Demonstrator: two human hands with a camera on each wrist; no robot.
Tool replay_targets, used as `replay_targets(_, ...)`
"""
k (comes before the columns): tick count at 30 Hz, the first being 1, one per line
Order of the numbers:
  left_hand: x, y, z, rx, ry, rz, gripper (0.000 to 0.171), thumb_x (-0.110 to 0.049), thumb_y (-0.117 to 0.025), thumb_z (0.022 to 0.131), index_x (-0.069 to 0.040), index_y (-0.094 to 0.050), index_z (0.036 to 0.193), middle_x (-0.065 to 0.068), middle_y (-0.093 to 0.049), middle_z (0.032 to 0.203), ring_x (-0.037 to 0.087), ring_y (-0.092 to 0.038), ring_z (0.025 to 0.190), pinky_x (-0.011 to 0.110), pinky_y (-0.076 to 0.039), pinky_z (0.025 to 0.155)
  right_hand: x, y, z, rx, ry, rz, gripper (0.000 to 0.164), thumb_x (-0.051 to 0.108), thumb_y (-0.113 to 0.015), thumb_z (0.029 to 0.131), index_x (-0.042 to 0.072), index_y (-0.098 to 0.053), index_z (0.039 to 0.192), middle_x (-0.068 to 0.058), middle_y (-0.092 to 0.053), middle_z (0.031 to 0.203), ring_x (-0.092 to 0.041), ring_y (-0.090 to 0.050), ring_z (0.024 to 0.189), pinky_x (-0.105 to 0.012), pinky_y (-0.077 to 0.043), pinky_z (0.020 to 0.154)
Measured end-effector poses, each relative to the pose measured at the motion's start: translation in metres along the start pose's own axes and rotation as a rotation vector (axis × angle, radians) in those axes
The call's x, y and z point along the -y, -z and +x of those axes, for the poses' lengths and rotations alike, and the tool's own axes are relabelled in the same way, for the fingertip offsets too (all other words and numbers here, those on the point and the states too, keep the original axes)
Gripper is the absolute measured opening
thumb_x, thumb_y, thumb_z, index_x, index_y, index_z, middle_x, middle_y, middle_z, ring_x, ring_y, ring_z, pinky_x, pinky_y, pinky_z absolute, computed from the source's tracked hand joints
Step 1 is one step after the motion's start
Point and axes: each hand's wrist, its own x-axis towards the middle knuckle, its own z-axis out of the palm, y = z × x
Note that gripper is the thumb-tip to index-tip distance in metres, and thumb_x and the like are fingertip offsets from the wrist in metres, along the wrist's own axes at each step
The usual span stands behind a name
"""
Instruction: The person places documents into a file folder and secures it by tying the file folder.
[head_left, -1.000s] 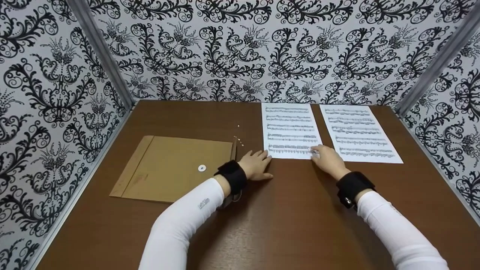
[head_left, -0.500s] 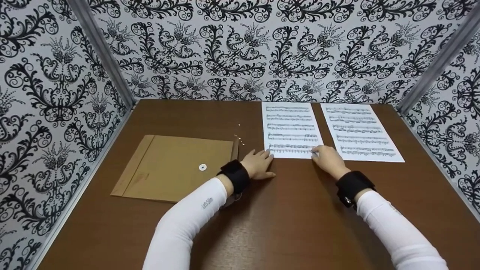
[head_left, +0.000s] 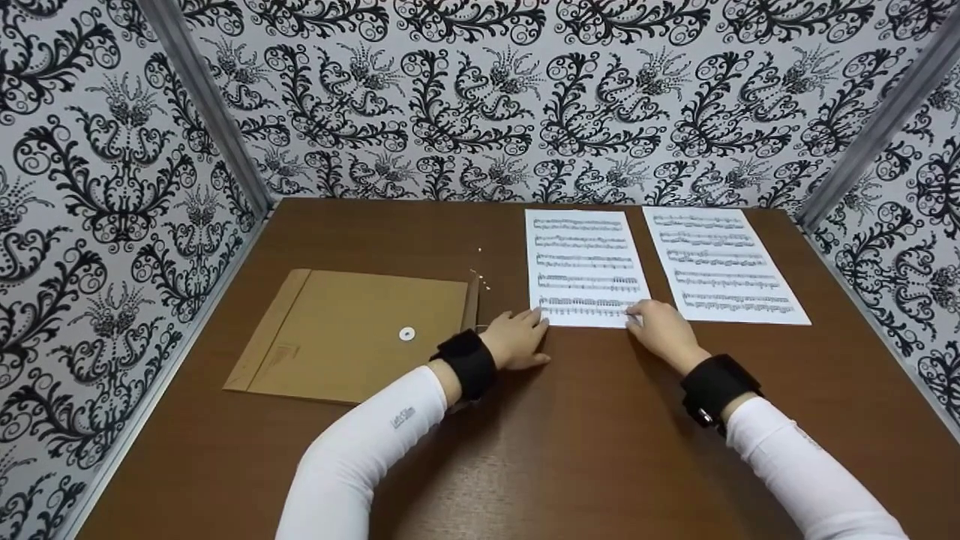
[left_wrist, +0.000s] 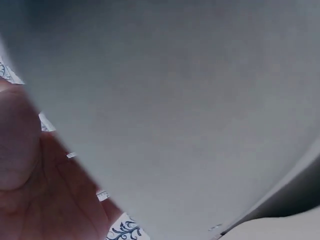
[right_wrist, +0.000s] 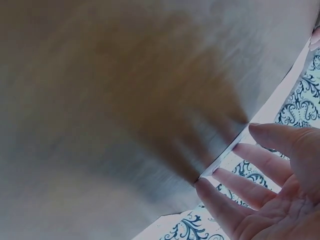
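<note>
Two white sheets of printed sheet music lie side by side on the brown table: a left sheet and a right sheet. At the left sheet's near left corner rests my left hand, its fingers spread and fingertips on the paper. My right hand touches that sheet's near right corner with its fingertips. In the right wrist view the fingers look fairly straight, tips down on the surface. A tan envelope with a white round button lies left of my left hand, partly behind my wrist.
Small white bits lie on the table beside the envelope's right edge. Patterned wall panels enclose the back and both sides. A blurred dark surface fills much of the left wrist view, covering part of the hand.
The left sheet has slid slightly toward me, and both hands have moved back with it. The right sheet and the envelope stay where they were.
</note>
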Motion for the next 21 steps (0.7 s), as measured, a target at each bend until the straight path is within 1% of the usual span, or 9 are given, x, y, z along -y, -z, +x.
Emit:
replay_targets(5, -0.007, -0.002, -0.007, -0.009, -0.002, 0.041, 0.064, -0.045, -0.043, 0.109, -0.012, -0.029, 0.162, 0.008, -0.026, 0.171, 0.019, -0.030, 0.158, 0.039, -0.031, 0.128, 0.002, 0.000, -0.011, -0.030, 0.030, -0.002, 0.023, 0.004, -0.064, 0.095, -0.010, -0.073, 0.110, -0.030, -0.072, 0.111, -0.048, -0.069, 0.103, -0.057, -0.057, 0.089)
replay_targets(8, -0.012, -0.004, -0.011, -0.020, -0.009, 0.049, 0.062, -0.043, -0.043, 0.109, -0.011, -0.030, 0.162, 0.008, -0.028, 0.171, 0.019, -0.032, 0.157, 0.038, -0.033, 0.127, 0.003, 0.001, -0.018, -0.041, 0.041, -0.001, 0.022, 0.003, -0.065, 0.095, -0.010, -0.073, 0.109, -0.029, -0.073, 0.110, -0.047, -0.070, 0.102, -0.057, -0.057, 0.087)
replay_targets(13, -0.018, -0.007, -0.019, -0.036, -0.016, 0.058, 0.061, -0.041, -0.045, 0.109, -0.011, -0.034, 0.160, 0.008, -0.033, 0.169, 0.019, -0.036, 0.156, 0.037, -0.036, 0.125, 0.003, -0.001, -0.028, -0.033, 0.031, -0.015, 0.022, 0.005, -0.065, 0.095, -0.009, -0.074, 0.110, -0.028, -0.073, 0.109, -0.047, -0.071, 0.099, -0.057, -0.059, 0.081)
replay_targets(16, -0.021, -0.009, -0.023, -0.039, -0.015, 0.063, 0.060, -0.040, -0.046, 0.108, -0.011, -0.035, 0.160, 0.007, -0.034, 0.168, 0.018, -0.037, 0.155, 0.036, -0.037, 0.124, 0.004, -0.001, -0.033, -0.026, 0.030, -0.028, 0.022, 0.005, -0.066, 0.095, -0.008, -0.075, 0.110, -0.029, -0.072, 0.111, -0.047, -0.071, 0.099, -0.057, -0.059, 0.080)
replay_targets(21, -0.026, -0.012, -0.028, -0.058, -0.008, 0.050, 0.060, -0.040, -0.049, 0.107, -0.011, -0.037, 0.159, 0.007, -0.035, 0.168, 0.018, -0.039, 0.154, 0.037, -0.039, 0.123, 0.007, 0.001, -0.043, -0.029, 0.056, -0.038, 0.021, 0.004, -0.067, 0.094, -0.008, -0.075, 0.108, -0.029, -0.072, 0.110, -0.046, -0.071, 0.096, -0.055, -0.059, 0.078)
